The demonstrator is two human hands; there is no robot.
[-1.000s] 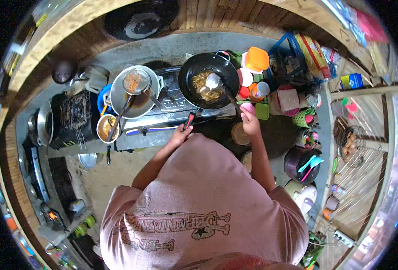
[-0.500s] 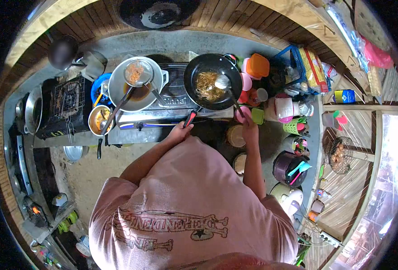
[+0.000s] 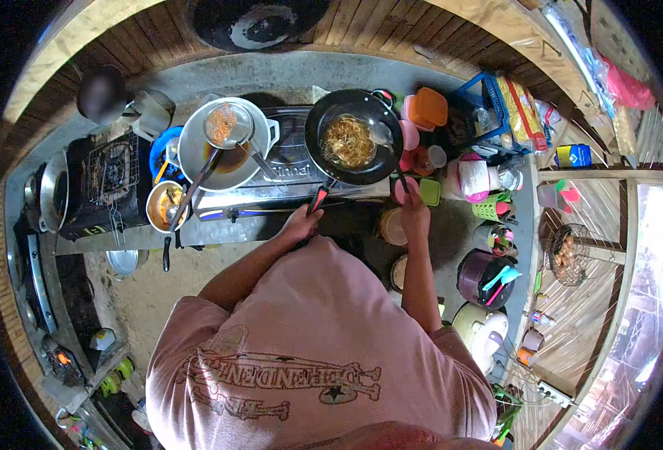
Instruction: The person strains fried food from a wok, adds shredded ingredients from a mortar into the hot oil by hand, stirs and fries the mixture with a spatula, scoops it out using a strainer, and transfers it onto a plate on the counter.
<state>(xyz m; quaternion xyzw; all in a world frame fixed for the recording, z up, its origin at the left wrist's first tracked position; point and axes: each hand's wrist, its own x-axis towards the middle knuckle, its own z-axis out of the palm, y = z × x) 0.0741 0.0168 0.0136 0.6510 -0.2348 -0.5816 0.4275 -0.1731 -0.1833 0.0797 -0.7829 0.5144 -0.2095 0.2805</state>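
Note:
A black frying pan (image 3: 320, 154) stands on the stove's right side with thin golden-brown strips (image 3: 348, 141) in it; I cannot tell whether they are onion slices. My left hand (image 3: 301, 225) is wrapped round the pan's red-and-black handle (image 3: 318, 200). In my right hand (image 3: 414, 213) is a ladle's dark handle, and its rounded metal head (image 3: 381, 133) rests among the strips at the pan's right. Left of the pan, a large pot (image 3: 193, 154) holds brown liquid, with a strainer (image 3: 240, 133) of orange-brown shreds across its top.
The gas stove (image 3: 290, 171) lies under pan and pot. A small saucepan (image 3: 155, 214) with orange food sits at the left, beside a charcoal grill (image 3: 117, 169). Plastic tubs, including an orange one (image 3: 429, 109), crowd the right. A wire basket (image 3: 568, 255) hangs on the right wall.
The ladle's head has shifted slightly right and turned within the pan, and the strips sit more gathered together. My left hand still grips the pan handle.

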